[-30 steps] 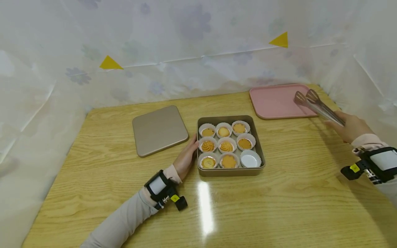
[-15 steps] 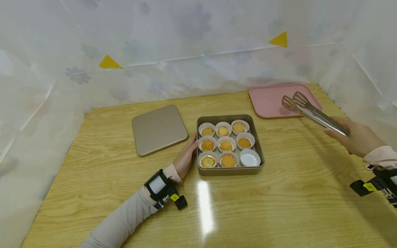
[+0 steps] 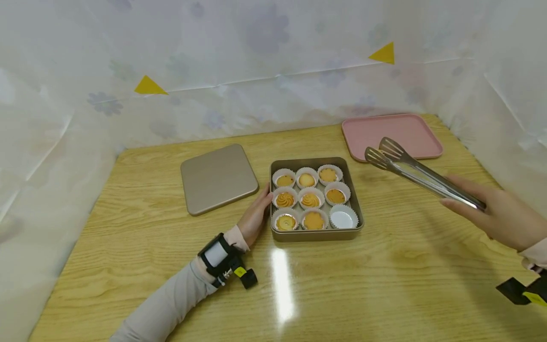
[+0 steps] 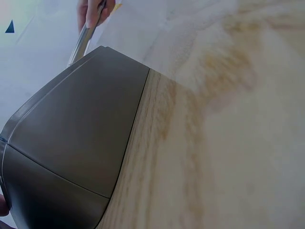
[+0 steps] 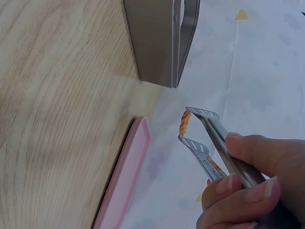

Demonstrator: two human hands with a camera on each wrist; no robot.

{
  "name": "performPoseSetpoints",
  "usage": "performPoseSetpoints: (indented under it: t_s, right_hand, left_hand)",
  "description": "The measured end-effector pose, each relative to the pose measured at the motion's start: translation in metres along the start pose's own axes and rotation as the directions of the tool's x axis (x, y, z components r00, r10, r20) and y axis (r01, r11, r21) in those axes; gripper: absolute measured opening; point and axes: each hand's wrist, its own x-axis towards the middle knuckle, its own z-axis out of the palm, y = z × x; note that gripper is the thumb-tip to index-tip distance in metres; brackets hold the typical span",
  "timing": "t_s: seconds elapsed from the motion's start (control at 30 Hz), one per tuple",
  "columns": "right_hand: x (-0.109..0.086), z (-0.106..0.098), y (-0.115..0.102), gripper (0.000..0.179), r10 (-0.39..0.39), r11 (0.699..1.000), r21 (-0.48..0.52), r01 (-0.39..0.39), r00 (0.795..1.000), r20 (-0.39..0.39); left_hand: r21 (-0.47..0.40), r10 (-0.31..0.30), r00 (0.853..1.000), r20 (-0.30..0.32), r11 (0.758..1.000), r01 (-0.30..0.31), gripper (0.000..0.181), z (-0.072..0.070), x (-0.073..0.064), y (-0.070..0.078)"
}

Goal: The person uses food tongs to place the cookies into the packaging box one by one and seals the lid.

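Observation:
My left hand (image 3: pixel 254 222) lies along the left wall of a square metal tin (image 3: pixel 317 235), its fingertips at the rim. Inside stand rows of white pleated paper cups, most with a cookie (image 3: pixel 314 220) in each. At the near right corner, a paper cup (image 3: pixel 344 218) shows its bare white inside. My right hand (image 3: pixel 504 213) grips metal tongs (image 3: pixel 420 179) with slotted ends, held above the table to the right of the tin. The right wrist view shows a thin golden-brown cookie (image 5: pixel 184 123) pinched edge-on between the tong tips.
A pink tray (image 3: pixel 395 133) lies at the back right, behind the tongs. The tin's flat metal lid (image 3: pixel 219 179) rests on the wooden table (image 3: pixel 171 266) to the left of the tin. A pale flowered sheet (image 3: pixel 256 61) hangs behind the table.
My right hand has drawn the tongs from over the pink tray toward me; their tips have come left, closer to the tin. The left hand and tin have stayed in place.

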Motion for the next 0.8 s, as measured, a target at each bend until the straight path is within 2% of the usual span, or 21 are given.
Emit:
performPoseSetpoints:
  t_s: [0.13,0.3,0.8]
  right_hand:
    - [-0.007,0.001,-0.010,0.057,-0.050,0.999,0.011,0.051,0.998,-0.026]
    - [-0.015,0.001,-0.019,0.056,-0.098,0.995,-0.038,0.096,0.994,-0.044]
    - [-0.037,0.007,-0.031,0.060,-0.127,0.991,-0.052,0.127,0.992,0.008]
  left_hand:
    - [0.000,0.001,1.000,-0.004,1.000,-0.001,0.059,0.000,0.000,0.000]
    - [-0.001,0.002,1.000,-0.005,1.000,-0.002,0.059,0.000,0.000,0.000]
    - [-0.001,0.006,1.000,0.003,1.000,-0.006,0.059,0.001,0.000,0.001]
